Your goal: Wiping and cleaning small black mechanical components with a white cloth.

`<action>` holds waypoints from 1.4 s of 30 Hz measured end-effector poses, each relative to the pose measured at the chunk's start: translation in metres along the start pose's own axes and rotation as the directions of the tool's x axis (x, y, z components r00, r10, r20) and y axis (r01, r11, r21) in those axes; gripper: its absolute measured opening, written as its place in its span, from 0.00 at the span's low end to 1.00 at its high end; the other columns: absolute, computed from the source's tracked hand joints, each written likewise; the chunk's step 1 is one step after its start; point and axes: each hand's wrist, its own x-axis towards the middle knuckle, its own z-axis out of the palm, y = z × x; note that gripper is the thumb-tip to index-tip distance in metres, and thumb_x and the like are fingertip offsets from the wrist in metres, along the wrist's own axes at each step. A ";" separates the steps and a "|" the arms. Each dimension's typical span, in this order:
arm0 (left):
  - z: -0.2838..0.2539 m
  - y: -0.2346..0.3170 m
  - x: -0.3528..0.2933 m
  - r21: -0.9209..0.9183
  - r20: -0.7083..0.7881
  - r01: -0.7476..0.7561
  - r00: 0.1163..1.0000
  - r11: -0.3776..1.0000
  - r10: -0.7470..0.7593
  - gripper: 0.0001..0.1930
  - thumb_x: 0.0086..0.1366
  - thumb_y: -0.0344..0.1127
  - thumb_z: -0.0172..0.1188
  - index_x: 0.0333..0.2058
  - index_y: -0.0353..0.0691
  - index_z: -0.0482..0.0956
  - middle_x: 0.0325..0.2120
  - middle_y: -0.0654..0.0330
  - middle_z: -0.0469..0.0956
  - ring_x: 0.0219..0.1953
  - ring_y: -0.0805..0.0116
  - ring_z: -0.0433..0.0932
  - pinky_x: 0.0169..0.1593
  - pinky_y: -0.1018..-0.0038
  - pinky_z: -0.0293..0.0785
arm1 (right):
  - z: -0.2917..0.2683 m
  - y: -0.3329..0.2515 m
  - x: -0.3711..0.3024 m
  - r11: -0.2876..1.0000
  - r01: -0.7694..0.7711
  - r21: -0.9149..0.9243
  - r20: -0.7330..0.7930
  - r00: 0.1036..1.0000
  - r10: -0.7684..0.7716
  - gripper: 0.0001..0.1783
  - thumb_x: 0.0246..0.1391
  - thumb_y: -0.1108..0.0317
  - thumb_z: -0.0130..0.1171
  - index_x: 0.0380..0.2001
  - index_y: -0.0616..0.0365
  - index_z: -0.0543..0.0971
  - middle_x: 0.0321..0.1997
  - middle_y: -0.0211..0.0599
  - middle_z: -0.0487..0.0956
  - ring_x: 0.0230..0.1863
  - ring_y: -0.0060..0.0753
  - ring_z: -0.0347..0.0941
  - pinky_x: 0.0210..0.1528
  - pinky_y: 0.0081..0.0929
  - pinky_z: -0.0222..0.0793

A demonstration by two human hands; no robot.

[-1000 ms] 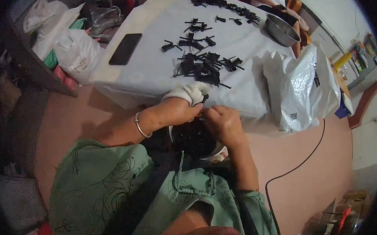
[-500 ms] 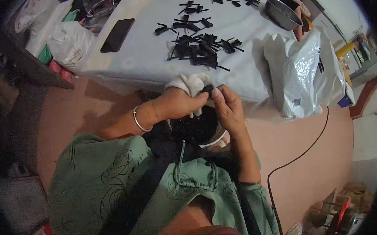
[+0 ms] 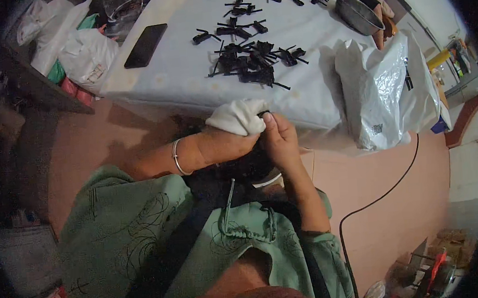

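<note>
White crumpled cloth (image 3: 238, 117) (bunched), left hand (image 3: 225, 144), right hand (image 3: 280, 140)

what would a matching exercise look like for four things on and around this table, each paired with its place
Things:
1. phone
2. metal bowl
3. plastic bag
4. white cloth

Places:
A. table's far right part
B. in the left hand
C. at the table's near right corner
D. flat on the table's left side

Pairs: 1-D, 2-A, 3-C, 4-B
</note>
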 end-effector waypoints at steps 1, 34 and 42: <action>0.001 -0.002 -0.002 0.001 0.000 -0.002 1.000 1.000 0.002 0.08 0.51 0.26 0.51 0.31 0.32 0.71 0.23 0.52 0.72 0.27 0.60 0.74 0.30 0.71 0.69 | 0.002 0.002 0.000 0.998 0.001 0.059 -0.002 1.000 -0.001 0.13 0.57 0.65 0.43 0.28 0.63 0.72 0.24 0.26 0.72 0.28 0.16 0.61 0.32 0.16 0.60; 0.020 -0.015 -0.007 -0.416 -0.011 0.000 1.000 0.909 -0.005 0.13 0.54 0.27 0.46 0.40 0.35 0.65 0.27 0.56 0.67 0.30 0.66 0.67 0.35 0.71 0.65 | -0.019 0.000 0.004 0.923 0.118 -0.367 0.129 0.989 -0.076 0.16 0.56 0.61 0.44 0.25 0.64 0.69 0.17 0.41 0.65 0.21 0.26 0.59 0.27 0.25 0.60; -0.005 -0.014 0.002 -0.112 0.135 -0.003 0.991 0.994 0.018 0.12 0.53 0.30 0.50 0.37 0.33 0.69 0.33 0.46 0.70 0.38 0.53 0.69 0.42 0.67 0.65 | -0.033 -0.014 0.015 0.897 0.068 -0.436 0.185 0.983 0.015 0.15 0.55 0.59 0.47 0.28 0.63 0.71 0.22 0.46 0.72 0.22 0.37 0.66 0.29 0.28 0.63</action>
